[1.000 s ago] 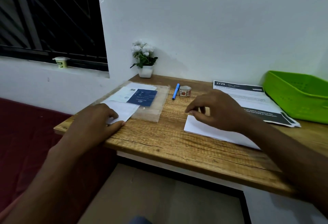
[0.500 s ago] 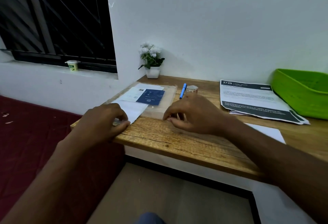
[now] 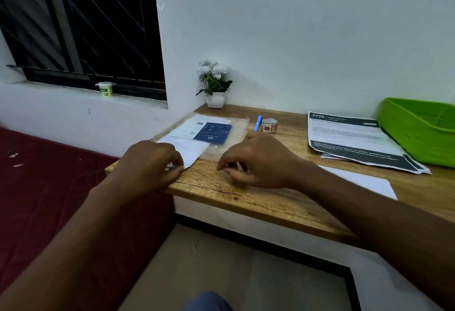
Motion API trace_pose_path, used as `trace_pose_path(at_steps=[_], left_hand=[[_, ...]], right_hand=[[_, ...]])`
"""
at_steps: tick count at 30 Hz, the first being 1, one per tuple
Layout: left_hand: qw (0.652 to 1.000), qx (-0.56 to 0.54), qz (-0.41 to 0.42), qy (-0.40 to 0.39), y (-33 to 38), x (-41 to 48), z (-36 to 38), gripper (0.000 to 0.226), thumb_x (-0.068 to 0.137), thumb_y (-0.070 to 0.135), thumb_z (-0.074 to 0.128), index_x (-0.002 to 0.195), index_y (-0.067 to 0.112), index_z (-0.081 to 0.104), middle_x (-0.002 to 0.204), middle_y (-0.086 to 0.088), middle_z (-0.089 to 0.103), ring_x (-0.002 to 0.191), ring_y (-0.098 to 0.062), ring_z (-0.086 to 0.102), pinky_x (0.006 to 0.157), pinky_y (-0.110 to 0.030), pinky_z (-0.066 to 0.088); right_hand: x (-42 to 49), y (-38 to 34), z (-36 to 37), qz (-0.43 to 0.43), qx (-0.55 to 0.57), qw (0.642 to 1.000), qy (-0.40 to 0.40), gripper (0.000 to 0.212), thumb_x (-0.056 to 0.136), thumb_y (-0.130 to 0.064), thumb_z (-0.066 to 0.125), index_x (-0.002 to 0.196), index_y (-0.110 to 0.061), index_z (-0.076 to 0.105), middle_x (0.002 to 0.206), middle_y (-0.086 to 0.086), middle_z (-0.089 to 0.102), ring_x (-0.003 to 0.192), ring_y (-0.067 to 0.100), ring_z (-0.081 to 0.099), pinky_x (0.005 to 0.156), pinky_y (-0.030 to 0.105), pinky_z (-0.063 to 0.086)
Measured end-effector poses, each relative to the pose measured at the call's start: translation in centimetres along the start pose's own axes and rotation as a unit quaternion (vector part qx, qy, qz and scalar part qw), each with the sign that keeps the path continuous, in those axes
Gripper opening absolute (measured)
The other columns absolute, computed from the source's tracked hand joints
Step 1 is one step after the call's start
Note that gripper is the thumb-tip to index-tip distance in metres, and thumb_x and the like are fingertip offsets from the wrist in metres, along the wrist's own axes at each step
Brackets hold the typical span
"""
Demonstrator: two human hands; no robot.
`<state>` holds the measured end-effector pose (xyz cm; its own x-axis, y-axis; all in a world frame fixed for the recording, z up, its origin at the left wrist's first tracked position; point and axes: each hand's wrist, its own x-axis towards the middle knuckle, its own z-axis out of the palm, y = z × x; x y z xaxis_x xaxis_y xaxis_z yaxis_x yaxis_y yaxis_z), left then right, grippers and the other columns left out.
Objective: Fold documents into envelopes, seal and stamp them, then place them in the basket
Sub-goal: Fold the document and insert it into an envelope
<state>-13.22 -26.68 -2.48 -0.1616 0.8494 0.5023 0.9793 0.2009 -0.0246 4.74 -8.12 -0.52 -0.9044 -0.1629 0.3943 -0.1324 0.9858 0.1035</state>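
Note:
A white envelope (image 3: 190, 149) lies at the desk's left front corner, and my left hand (image 3: 147, 164) pinches its near corner. My right hand (image 3: 258, 161) hovers just right of it over bare wood, fingers curled downward and holding nothing. Behind the envelope, a blue-and-white envelope (image 3: 213, 132) rests on a clear plastic sleeve (image 3: 236, 135). A folded white sheet (image 3: 364, 180) lies under my right forearm. A stack of printed documents (image 3: 352, 140) sits at the right, next to the green basket (image 3: 418, 130). A stamp roll (image 3: 269, 125) stands near the middle back.
A blue pen (image 3: 258, 123) lies beside the stamp roll. A small white pot of white flowers (image 3: 214, 84) stands at the desk's back left corner against the wall. The wooden desk (image 3: 258, 197) ends just left of my left hand, above a dark red floor.
My right hand left the folded sheet and moved left, close to the envelope. My left hand stayed on the envelope's corner. The view shifted left.

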Motion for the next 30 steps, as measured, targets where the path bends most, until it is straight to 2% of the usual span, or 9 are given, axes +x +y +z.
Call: trace_pose_path(at_steps=[3, 7, 11, 14, 19, 23, 26, 28, 30], left_hand=[[0.999, -0.026, -0.006, 0.022, 0.2, 0.0, -0.4, 0.004, 0.08, 0.031, 0.072, 0.079, 0.03, 0.075, 0.078, 0.012, 0.072, 0.066, -0.012, 0.061, 0.06, -0.026, 0.036], [0.978, -0.186, -0.097, -0.008, -0.6, 0.8, -1.2, 0.006, 0.073, 0.037, 0.08, 0.07, 0.035, 0.075, 0.073, 0.019, 0.07, 0.077, -0.004, 0.062, 0.073, -0.038, 0.049], [0.97, -0.223, -0.082, -0.043, -0.7, 2.0, -2.0, 0.009, 0.073, 0.036, 0.08, 0.067, 0.036, 0.074, 0.073, 0.019, 0.069, 0.074, -0.003, 0.064, 0.074, -0.045, 0.053], [0.969, -0.236, -0.068, -0.032, -0.5, 2.7, -2.4, 0.012, 0.077, 0.025, 0.079, 0.068, 0.031, 0.074, 0.071, 0.016, 0.07, 0.072, -0.003, 0.065, 0.076, -0.045, 0.053], [0.963, -0.258, -0.08, 0.001, -0.3, 3.0, -2.1, 0.008, 0.081, 0.019, 0.074, 0.073, 0.021, 0.074, 0.07, 0.008, 0.071, 0.072, -0.007, 0.066, 0.076, -0.033, 0.053], [0.965, -0.249, -0.077, 0.001, -1.7, 2.2, -1.9, 0.003, 0.082, 0.022, 0.073, 0.079, 0.023, 0.072, 0.075, 0.006, 0.071, 0.074, -0.009, 0.065, 0.069, -0.03, 0.05], [0.973, -0.213, -0.082, 0.029, -3.1, 1.8, -1.8, 0.016, 0.081, 0.02, 0.073, 0.079, 0.035, 0.066, 0.073, 0.013, 0.07, 0.08, -0.002, 0.062, 0.068, -0.018, 0.046], [0.97, -0.221, -0.083, 0.051, -3.5, 1.8, -1.8, 0.016, 0.08, 0.02, 0.074, 0.079, 0.034, 0.066, 0.077, 0.027, 0.068, 0.078, 0.007, 0.062, 0.065, -0.003, 0.041], [0.962, -0.245, -0.091, 0.082, -3.5, 2.1, -1.6, 0.016, 0.078, 0.016, 0.075, 0.08, 0.031, 0.068, 0.076, 0.031, 0.067, 0.074, 0.01, 0.062, 0.064, 0.0, 0.04]], right_hand=[[1.0, -0.7, 0.6, 0.011, -0.016, 1.0, 0.007, 0.019, 0.092, -0.037, 0.058, 0.106, -0.032, 0.071, 0.085, -0.014, 0.073, 0.069, -0.001, 0.055, 0.077, 0.025, 0.034], [2.2, -1.4, 1.1, 0.062, -0.022, 0.997, 0.034, 0.018, 0.09, -0.043, 0.063, 0.105, -0.033, 0.068, 0.081, -0.015, 0.07, 0.068, -0.001, 0.054, 0.071, 0.032, 0.052], [3.5, -1.6, 1.5, 0.121, 0.016, 0.992, 0.012, 0.026, 0.088, -0.052, 0.063, 0.11, -0.036, 0.064, 0.089, -0.017, 0.07, 0.073, -0.003, 0.05, 0.061, 0.024, 0.038], [4.2, -1.5, 1.9, 0.136, 0.063, 0.988, 0.03, 0.02, 0.087, -0.054, 0.063, 0.095, -0.036, 0.069, 0.087, -0.016, 0.069, 0.071, -0.002, 0.052, 0.055, 0.022, 0.031], [4.7, -1.4, 2.1, 0.166, 0.095, 0.981, 0.043, 0.017, 0.089, -0.049, 0.063, 0.087, -0.033, 0.068, 0.079, -0.02, 0.061, 0.064, -0.009, 0.048, 0.053, 0.021, 0.026], [4.7, -1.0, 2.6, 0.217, 0.157, 0.96, 0.082, 0.013, 0.089, -0.043, 0.063, 0.088, -0.031, 0.067, 0.085, -0.018, 0.065, 0.07, -0.006, 0.053, 0.057, 0.022, 0.032], [4.5, -0.7, 2.8, 0.243, 0.203, 0.942, 0.108, 0.012, 0.088, -0.042, 0.065, 0.087, -0.03, 0.068, 0.085, -0.015, 0.067, 0.073, -0.003, 0.057, 0.059, 0.023, 0.038], [4.4, -0.6, 2.8, 0.245, 0.21, 0.94, 0.114, 0.011, 0.088, -0.041, 0.066, 0.087, -0.03, 0.067, 0.083, -0.016, 0.067, 0.075, -0.002, 0.059, 0.059, 0.023, 0.037], [4.4, -0.6, 2.8, 0.237, 0.211, 0.94, 0.126, 0.009, 0.087, -0.038, 0.067, 0.09, -0.03, 0.066, 0.077, -0.019, 0.064, 0.079, 0.0, 0.06, 0.059, 0.023, 0.038]])
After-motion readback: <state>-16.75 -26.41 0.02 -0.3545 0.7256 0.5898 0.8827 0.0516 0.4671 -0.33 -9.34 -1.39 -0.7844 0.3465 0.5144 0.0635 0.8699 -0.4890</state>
